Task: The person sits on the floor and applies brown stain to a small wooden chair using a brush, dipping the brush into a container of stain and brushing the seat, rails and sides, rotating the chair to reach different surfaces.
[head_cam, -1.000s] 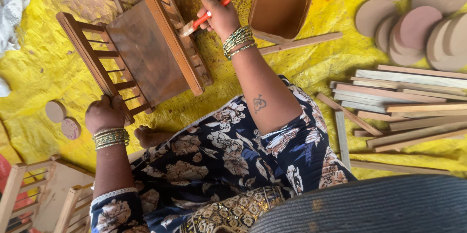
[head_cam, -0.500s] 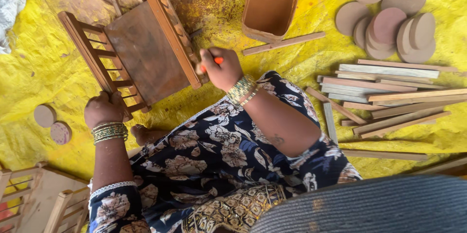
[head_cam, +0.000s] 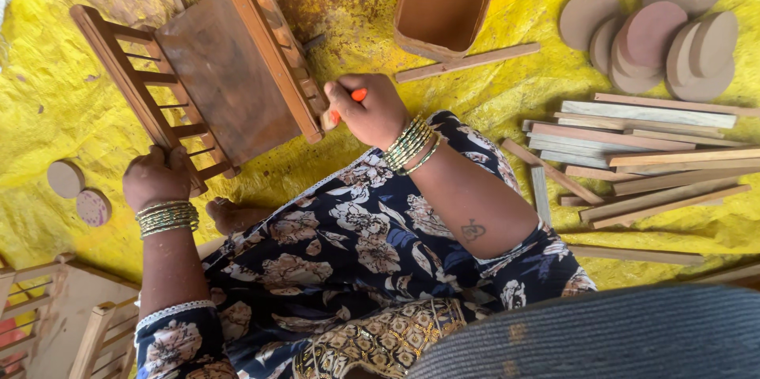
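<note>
1. Right hand (head_cam: 372, 114) is closed tight around a brush with an orange handle (head_cam: 358, 95), its working end pressed to the near rail of the small wooden rack (head_cam: 226, 82). A second ago this hand was up beside the brown paint tub (head_cam: 443, 0); it has come down from the tub to the wood, so a fresh load of stain is most likely going onto the rail.
2. Left hand (head_cam: 154, 177) grips the rack's lower left corner, fingers curled over the frame, as it did before, holding the piece tilted on the yellow sheet (head_cam: 507, 94).
3. Beyond the right hand a loose wooden stick (head_cam: 467, 62) lies just below the tub.
4. Farther right, a pile of wooden slats (head_cam: 641, 157) and a heap of round wooden discs (head_cam: 657, 30) rest on the sheet.
5. Two small discs (head_cam: 79, 193) lie left of the left hand.
</note>
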The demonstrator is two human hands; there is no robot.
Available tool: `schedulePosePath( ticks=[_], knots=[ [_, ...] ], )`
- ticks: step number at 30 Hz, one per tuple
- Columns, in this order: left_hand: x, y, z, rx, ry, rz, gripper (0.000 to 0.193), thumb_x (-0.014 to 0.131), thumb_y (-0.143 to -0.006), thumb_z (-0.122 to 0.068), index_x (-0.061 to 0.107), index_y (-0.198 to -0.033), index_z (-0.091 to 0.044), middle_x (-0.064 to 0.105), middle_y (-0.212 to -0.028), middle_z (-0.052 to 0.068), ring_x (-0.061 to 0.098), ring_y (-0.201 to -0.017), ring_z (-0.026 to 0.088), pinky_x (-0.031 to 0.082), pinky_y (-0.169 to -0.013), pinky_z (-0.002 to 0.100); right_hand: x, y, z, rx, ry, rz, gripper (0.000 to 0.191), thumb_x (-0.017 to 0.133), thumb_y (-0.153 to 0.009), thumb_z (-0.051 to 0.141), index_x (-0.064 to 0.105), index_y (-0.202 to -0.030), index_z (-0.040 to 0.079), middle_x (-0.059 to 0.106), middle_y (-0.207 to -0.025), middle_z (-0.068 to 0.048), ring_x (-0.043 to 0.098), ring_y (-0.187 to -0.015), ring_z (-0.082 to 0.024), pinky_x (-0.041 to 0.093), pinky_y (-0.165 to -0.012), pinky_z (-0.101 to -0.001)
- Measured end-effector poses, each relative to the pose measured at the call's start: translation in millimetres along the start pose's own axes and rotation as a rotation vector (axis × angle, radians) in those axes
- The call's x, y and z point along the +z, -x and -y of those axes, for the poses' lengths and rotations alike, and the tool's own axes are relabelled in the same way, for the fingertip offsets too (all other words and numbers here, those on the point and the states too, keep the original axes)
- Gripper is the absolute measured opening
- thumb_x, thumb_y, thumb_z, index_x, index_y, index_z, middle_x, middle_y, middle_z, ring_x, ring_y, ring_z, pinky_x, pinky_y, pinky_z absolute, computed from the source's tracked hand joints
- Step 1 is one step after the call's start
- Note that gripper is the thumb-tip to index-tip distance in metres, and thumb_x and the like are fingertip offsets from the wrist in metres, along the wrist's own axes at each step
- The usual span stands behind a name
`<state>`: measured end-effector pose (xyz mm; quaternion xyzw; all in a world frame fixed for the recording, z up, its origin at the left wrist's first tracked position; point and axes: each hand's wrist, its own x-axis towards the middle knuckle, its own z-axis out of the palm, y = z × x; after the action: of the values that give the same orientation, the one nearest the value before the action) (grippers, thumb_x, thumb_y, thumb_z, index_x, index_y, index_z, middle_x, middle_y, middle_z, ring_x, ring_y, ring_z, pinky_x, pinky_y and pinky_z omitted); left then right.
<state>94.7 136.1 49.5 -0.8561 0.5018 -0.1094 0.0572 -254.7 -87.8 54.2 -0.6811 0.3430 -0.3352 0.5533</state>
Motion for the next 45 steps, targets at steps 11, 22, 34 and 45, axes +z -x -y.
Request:
schedulePosePath(
  ticks=[11,22,34,45],
  knots=[
    [-7,5,8,0.013,-0.04,0.009,0.036,0.081,-0.101,-0.037,0.072,-0.082,-0.007,0.07,-0.076,0.01,0.068,-0.073,0.027,0.057,-0.066,0.041,16,6,8,-0.025,-0.15,0.062,0.03,0.059,-0.106,0.028,0.072,-0.086,0.009,0.067,-0.067,0.002,0.062,-0.056,-0.009,0.047,-0.051,-0.0293],
    [-7,3,5,0.036,0.006,-0.014,0.03,0.078,-0.098,-0.032,0.071,-0.083,-0.007,0.07,-0.076,0.012,0.068,-0.075,0.029,0.056,-0.068,0.042,4,-2,7,-0.104,0.018,0.018,0.031,0.058,-0.104,0.026,0.068,-0.08,0.008,0.065,-0.066,-0.003,0.063,-0.055,-0.015,0.047,-0.052,-0.032],
    [-12,1,2,-0.046,0.031,0.054,0.032,0.08,-0.1,-0.032,0.074,-0.085,-0.005,0.071,-0.08,0.012,0.069,-0.072,0.029,0.057,-0.066,0.042,27,-11,-31,0.016,0.325,0.255,0.036,0.061,-0.101,0.029,0.063,-0.071,0.01,0.061,-0.057,-0.003,0.059,-0.052,-0.019,0.051,-0.052,-0.0376],
    [-11,1,9,0.031,0.02,0.002,0.025,0.081,-0.097,-0.027,0.075,-0.087,-0.004,0.071,-0.076,0.012,0.069,-0.076,0.028,0.057,-0.071,0.041,-6,-25,-51,0.035,0.148,0.302,0.031,0.06,-0.103,0.031,0.07,-0.078,0.014,0.07,-0.067,0.003,0.065,-0.059,-0.008,0.053,-0.058,-0.0304]
  ],
)
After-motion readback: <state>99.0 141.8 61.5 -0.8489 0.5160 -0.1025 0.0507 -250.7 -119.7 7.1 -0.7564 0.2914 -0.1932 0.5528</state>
